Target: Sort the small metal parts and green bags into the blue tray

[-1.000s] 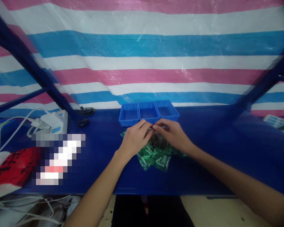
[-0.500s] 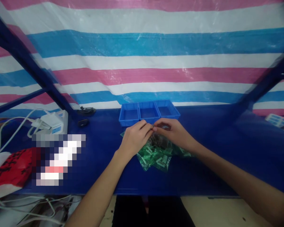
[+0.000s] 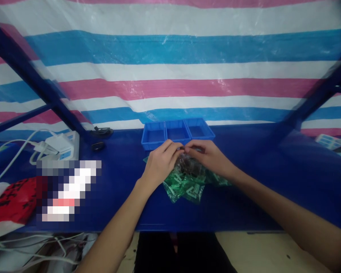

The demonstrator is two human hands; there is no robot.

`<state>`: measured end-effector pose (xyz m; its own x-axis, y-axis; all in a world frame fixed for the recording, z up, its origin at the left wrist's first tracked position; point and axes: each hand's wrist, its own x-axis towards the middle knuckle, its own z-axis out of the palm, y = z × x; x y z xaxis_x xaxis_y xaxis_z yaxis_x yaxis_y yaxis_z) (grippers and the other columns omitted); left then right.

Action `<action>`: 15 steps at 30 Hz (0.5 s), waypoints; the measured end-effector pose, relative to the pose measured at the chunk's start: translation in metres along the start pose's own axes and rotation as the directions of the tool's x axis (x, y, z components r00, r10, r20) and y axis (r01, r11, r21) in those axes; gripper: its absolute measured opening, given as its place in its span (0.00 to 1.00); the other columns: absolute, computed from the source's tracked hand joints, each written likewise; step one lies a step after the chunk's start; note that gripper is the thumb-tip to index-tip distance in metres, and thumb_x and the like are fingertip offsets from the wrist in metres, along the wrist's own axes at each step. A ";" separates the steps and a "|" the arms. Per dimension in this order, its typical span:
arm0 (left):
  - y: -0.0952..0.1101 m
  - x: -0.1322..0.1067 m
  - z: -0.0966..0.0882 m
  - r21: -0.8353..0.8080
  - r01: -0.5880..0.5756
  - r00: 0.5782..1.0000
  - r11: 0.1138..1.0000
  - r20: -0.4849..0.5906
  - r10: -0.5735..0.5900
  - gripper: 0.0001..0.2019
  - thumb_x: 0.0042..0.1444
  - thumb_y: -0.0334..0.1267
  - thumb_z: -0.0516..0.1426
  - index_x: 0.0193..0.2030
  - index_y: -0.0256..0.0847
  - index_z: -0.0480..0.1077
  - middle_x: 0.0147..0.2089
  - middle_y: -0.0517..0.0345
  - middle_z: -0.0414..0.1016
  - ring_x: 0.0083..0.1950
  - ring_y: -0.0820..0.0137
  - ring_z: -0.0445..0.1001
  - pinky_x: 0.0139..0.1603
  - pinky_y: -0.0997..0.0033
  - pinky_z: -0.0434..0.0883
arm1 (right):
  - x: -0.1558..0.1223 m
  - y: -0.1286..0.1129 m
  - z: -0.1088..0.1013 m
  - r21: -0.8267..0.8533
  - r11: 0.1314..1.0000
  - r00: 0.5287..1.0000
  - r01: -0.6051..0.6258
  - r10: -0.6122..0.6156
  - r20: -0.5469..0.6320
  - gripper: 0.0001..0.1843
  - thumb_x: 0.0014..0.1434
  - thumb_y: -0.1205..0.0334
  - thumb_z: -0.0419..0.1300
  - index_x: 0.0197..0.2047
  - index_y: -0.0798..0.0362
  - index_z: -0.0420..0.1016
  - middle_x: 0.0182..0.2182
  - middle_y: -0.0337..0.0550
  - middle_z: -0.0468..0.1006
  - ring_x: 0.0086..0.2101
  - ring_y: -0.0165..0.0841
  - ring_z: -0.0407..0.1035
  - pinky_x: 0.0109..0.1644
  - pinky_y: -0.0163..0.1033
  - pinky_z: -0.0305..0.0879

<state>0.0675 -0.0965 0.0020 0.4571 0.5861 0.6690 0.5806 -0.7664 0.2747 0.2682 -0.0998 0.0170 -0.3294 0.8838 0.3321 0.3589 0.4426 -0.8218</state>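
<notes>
Left hand [image 3: 160,162] and right hand [image 3: 214,157], fingertips nearly meeting, seem to pinch the top edge of a clear plastic bag [image 3: 192,167] among green packets [image 3: 184,186], with blue bins [image 3: 153,145] at its 12 o'clock; holding the edge taut between close pinches should help control

Sheet [image 3: 170,49]: pink, wht & blue horiz. stripes. Table [image 3: 244,208]: dk blue, plain. Trays [image 3: 154,145]: brighter blue. Packets [image 3: 173,189]: green w/ pale bits; we also log 1 dk brownish bag [image 3: 192,167]. Pwr strip [image 3: 76,146]: wht. Bundle [image 3: 14,204]: red w/ blk marks. Frame [image 3: 31,77]: navy.
</notes>
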 end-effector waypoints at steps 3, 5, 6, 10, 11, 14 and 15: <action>0.001 0.000 0.000 -0.045 0.014 1.000 0.999 -0.020 -0.015 0.11 0.72 0.40 0.51 0.52 0.40 0.71 0.43 0.53 0.74 0.41 0.70 0.75 0.42 0.70 0.73 | 0.000 -0.003 0.002 0.067 0.998 1.000 -0.017 0.017 -0.004 0.10 0.63 0.54 0.61 0.40 0.51 0.79 0.36 0.43 0.82 0.37 0.35 0.74 0.42 0.42 0.70; 0.000 0.000 0.000 -0.067 0.012 0.999 0.998 -0.039 -0.015 0.11 0.72 0.39 0.51 0.52 0.40 0.72 0.43 0.53 0.74 0.42 0.70 0.75 0.44 0.70 0.73 | 0.000 -0.007 0.003 0.135 0.990 0.999 -0.048 0.046 0.016 0.11 0.63 0.53 0.62 0.40 0.51 0.80 0.35 0.43 0.82 0.36 0.35 0.75 0.43 0.42 0.71; 0.000 -0.001 0.001 -0.071 0.007 0.999 0.997 -0.050 -0.010 0.11 0.72 0.39 0.51 0.53 0.40 0.72 0.43 0.53 0.74 0.43 0.70 0.75 0.44 0.70 0.74 | -0.001 -0.009 0.004 0.162 0.985 0.998 -0.063 0.060 0.025 0.12 0.63 0.52 0.62 0.39 0.51 0.80 0.34 0.42 0.82 0.35 0.34 0.74 0.42 0.42 0.71; -0.001 -0.002 0.002 -0.085 -0.016 0.996 0.996 -0.088 0.009 0.13 0.71 0.36 0.51 0.57 0.42 0.71 0.46 0.53 0.75 0.45 0.71 0.76 0.44 0.70 0.74 | -0.002 -0.014 0.005 0.212 0.974 0.997 -0.077 0.076 0.011 0.14 0.62 0.49 0.63 0.37 0.52 0.80 0.33 0.42 0.80 0.35 0.34 0.73 0.41 0.41 0.70; -0.001 -0.002 0.002 -0.104 -0.018 0.996 0.994 -0.093 0.008 0.14 0.71 0.34 0.50 0.58 0.43 0.71 0.47 0.53 0.75 0.45 0.71 0.76 0.45 0.70 0.75 | -0.002 -0.014 0.006 0.217 0.973 0.997 -0.072 0.074 0.002 0.14 0.62 0.49 0.63 0.37 0.52 0.80 0.33 0.42 0.80 0.35 0.34 0.73 0.41 0.40 0.70; 0.000 -0.001 0.003 -0.174 -0.024 0.994 0.984 -0.112 0.004 0.13 0.71 0.31 0.51 0.57 0.44 0.72 0.49 0.54 0.77 0.47 0.72 0.77 0.47 0.70 0.76 | -0.003 -0.014 0.006 0.200 0.978 0.997 -0.058 0.066 -0.031 0.13 0.62 0.50 0.63 0.37 0.51 0.80 0.33 0.41 0.80 0.35 0.34 0.73 0.40 0.40 0.69; 0.000 0.000 0.003 -0.182 -0.023 0.993 0.983 -0.117 0.001 0.13 0.70 0.31 0.51 0.56 0.44 0.72 0.48 0.55 0.78 0.46 0.72 0.78 0.47 0.70 0.76 | -0.003 -0.014 0.006 0.182 0.982 0.997 -0.052 0.061 -0.047 0.13 0.62 0.50 0.63 0.37 0.51 0.80 0.33 0.41 0.80 0.34 0.34 0.72 0.40 0.40 0.69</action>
<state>0.0698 -0.0962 -0.0005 0.3755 0.5504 0.7457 0.4379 -0.8144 0.3807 0.2590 -0.1099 0.0241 -0.2655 0.9155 0.3024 0.2108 0.3612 -0.9083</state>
